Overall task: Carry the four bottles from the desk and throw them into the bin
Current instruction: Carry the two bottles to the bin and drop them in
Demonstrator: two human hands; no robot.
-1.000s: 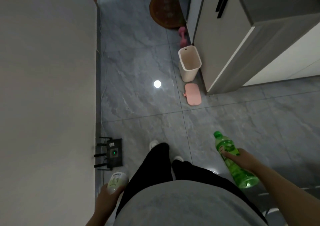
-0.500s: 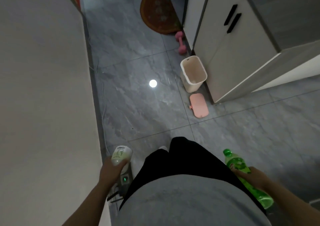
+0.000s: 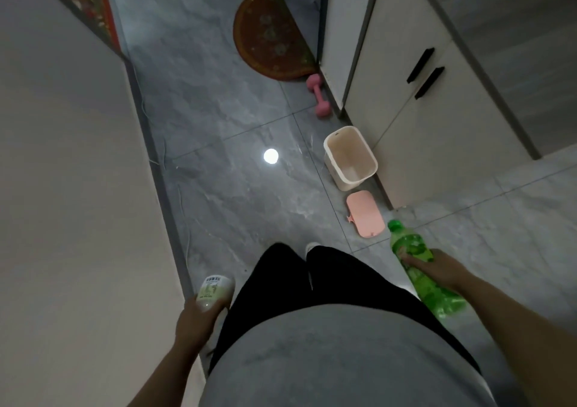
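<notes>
The bin (image 3: 350, 159) stands upright and open on the grey tiled floor (image 3: 218, 119), its far side just beside the white cabinet (image 3: 431, 131) with two black handles. No lid covers the opening; the inside looks bare. A pink lid (image 3: 365, 213) lies flat on the floor on the near side of the bin, close to it but apart. Beyond the bin, along the same cabinet line, a pink dumbbell (image 3: 318, 95) rests on the floor, and past that a half-round brown mat (image 3: 271, 31).

The person stands short of the bin — black trousers and pale shoe tips visible. The right hand (image 3: 434, 266) is clenched around a green bottle (image 3: 418, 263), cap pointing toward the pink lid, near it. The left hand (image 3: 196, 319) grasps a small white bottle (image 3: 214, 291) with a green label, well to the left of the bin, just beside the pale wall (image 3: 62, 188). A round light reflection (image 3: 270, 156) shows on the floor left of the bin — the tiles between person and bin carry only the pink lid.
</notes>
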